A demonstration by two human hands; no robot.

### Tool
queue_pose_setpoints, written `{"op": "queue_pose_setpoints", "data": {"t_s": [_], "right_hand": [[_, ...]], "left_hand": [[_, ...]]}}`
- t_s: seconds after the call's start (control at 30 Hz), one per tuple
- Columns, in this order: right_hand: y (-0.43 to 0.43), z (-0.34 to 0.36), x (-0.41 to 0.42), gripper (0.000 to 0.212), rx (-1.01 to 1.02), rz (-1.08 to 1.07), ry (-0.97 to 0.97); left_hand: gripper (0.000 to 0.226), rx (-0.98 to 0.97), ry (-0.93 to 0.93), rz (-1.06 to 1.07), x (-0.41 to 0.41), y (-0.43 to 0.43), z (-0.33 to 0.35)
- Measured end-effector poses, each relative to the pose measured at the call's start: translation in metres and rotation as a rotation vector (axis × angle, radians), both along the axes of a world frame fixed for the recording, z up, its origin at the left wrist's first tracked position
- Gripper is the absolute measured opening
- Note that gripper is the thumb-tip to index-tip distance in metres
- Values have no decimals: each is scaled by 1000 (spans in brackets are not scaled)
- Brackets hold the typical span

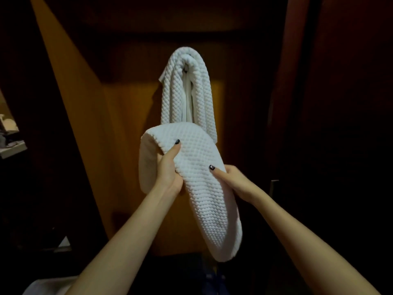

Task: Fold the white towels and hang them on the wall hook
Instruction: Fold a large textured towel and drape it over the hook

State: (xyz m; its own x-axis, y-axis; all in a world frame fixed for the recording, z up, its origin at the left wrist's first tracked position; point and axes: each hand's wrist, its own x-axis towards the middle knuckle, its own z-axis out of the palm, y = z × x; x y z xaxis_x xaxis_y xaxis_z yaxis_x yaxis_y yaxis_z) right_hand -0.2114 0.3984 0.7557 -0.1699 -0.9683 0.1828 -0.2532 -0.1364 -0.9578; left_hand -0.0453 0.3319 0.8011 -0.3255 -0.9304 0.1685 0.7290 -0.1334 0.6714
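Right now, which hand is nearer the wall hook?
Left. The left hand grips the folded towel almost straight below the hook; the right hand holds it lower and off to the right.

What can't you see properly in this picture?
Head view:
- Hook: wrapped by the hanging towel; only a dark bit shows.
- Left hand and right hand: fingers tucked behind the held towel.
- Shelf things: cut off by the left edge, dim.
- White object: cut off by the bottom edge.

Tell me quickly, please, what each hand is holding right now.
Left hand: grips the folded white towel, thumb on top.
Right hand: grips the same towel at its right edge.
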Motion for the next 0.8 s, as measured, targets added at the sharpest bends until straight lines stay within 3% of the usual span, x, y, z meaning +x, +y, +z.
{"op": "queue_pose_setpoints", "data": {"t_s": [0.2, 0.3, 0.4, 0.53, 0.8], "right_hand": [[-21, 2, -16, 36, -46, -47, 50], [-37, 43, -25, 23, -127, -98, 148], [-52, 97, -40, 33, -221, -151, 243], [-69, 172, -57, 24, -314, -177, 359], [-126, 290, -82, 75, -443, -238, 457]], "left_hand": [[47, 0, 45, 85, -1, -34, 38], [40, 11, 67, 55, 3, -50, 65], [39, 21, 132, 85, 11, -63, 96], [42, -33, 176, 174, 20, -93, 130], [44, -224, 64, 327, 21, -158, 202]]}}
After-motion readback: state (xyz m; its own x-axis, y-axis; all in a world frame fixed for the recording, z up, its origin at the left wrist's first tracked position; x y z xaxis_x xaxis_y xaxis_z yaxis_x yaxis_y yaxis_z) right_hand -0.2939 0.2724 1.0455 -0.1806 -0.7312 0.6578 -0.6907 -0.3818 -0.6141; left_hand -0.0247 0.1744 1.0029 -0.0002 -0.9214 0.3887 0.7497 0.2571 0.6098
